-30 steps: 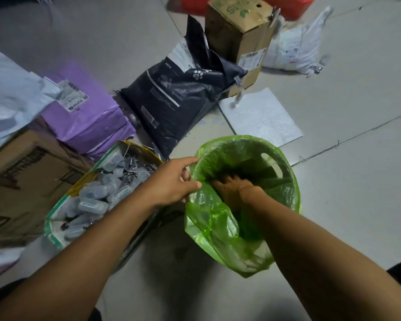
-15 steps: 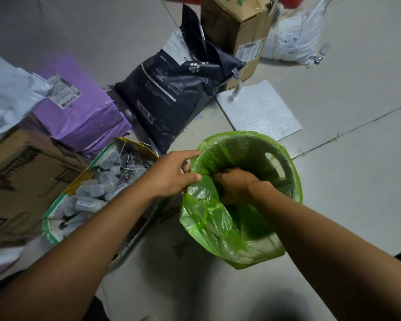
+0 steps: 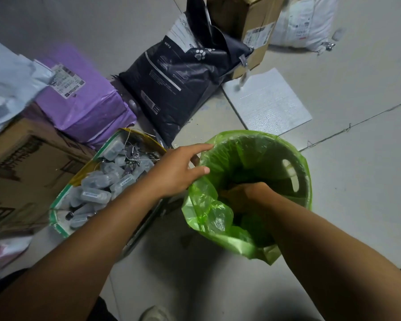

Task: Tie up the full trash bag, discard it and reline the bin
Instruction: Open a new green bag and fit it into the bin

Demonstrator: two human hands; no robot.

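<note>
A small round bin (image 3: pixel 298 179) stands on the floor, lined with a thin green trash bag (image 3: pixel 208 218) whose edge is folded out over the rim. My left hand (image 3: pixel 178 170) pinches the bag's edge at the bin's left rim between thumb and fingers. My right hand (image 3: pixel 245 195) is down inside the bin with its fingers curled against the green plastic; its fingertips are hidden in the folds. A handle slot shows through the bag on the bin's right wall.
A sack (image 3: pixel 97 188) of several small grey cases sits left of the bin. Behind it lie a purple parcel (image 3: pixel 83 105), a black bag (image 3: pixel 178 84), cardboard boxes (image 3: pixel 241 22), a white foam sheet (image 3: pixel 266 103) and a white parcel (image 3: pixel 303 22). A shoe tip (image 3: pixel 155 313) shows below.
My right hand has stayed inside the bin, shifting slightly lower. My left hand has kept hold of the bag's edge at the left rim. The view has drifted a little.
</note>
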